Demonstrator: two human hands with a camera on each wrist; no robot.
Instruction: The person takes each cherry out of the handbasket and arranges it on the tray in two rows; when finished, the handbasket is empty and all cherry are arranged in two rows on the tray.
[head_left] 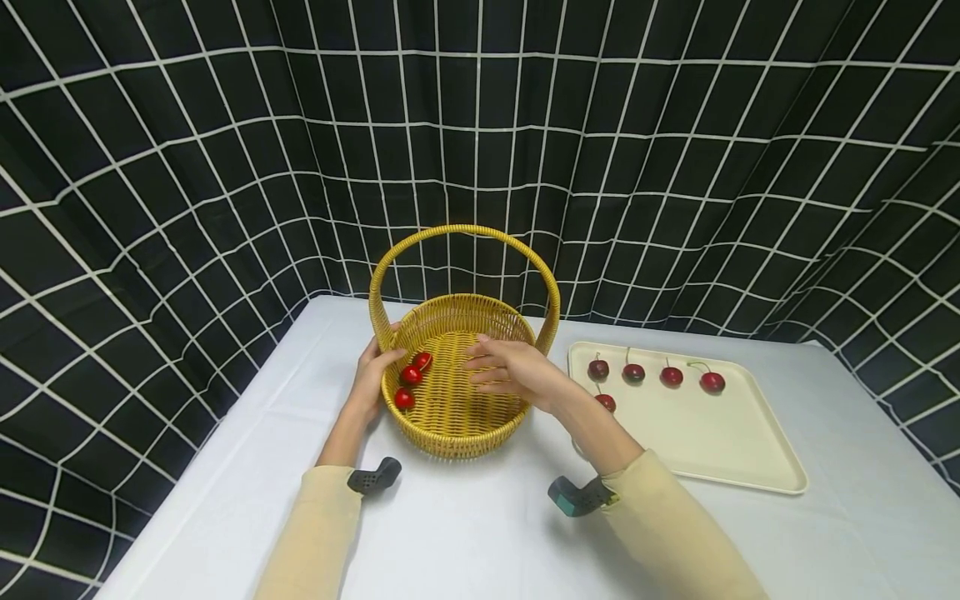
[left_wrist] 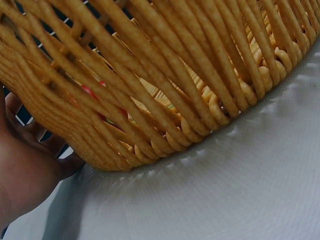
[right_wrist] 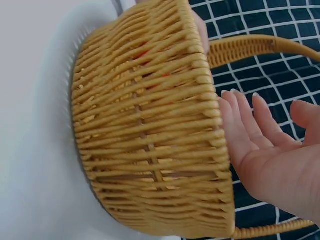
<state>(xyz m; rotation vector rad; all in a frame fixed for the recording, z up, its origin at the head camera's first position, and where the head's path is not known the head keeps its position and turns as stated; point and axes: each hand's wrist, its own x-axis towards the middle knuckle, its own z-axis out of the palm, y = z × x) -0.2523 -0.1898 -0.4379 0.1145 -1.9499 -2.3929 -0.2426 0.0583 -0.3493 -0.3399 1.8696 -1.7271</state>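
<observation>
A yellow woven basket [head_left: 465, 442] with a tall arched handle stands on the white table. Inside it, along the left, lie red cherries [head_left: 411, 375]. My left hand [head_left: 367, 379] holds the basket's left side near the foot of the handle, thumb over the rim; the left wrist view has this hand [left_wrist: 25, 165] against the woven wall. Over the right part of the basket's opening is my right hand [head_left: 513, 368], its fingers extended to the left. In the right wrist view that hand [right_wrist: 275, 145] shows spread fingers above the rim, with nothing in them.
A cream tray [head_left: 720, 446] lies right of the basket, partly behind my right forearm. Several dark red cherries with stems, such as this cherry [head_left: 671, 377], sit along its far and left sides. Black grid-patterned cloth [head_left: 480, 108] hangs behind and beside the table [head_left: 465, 542].
</observation>
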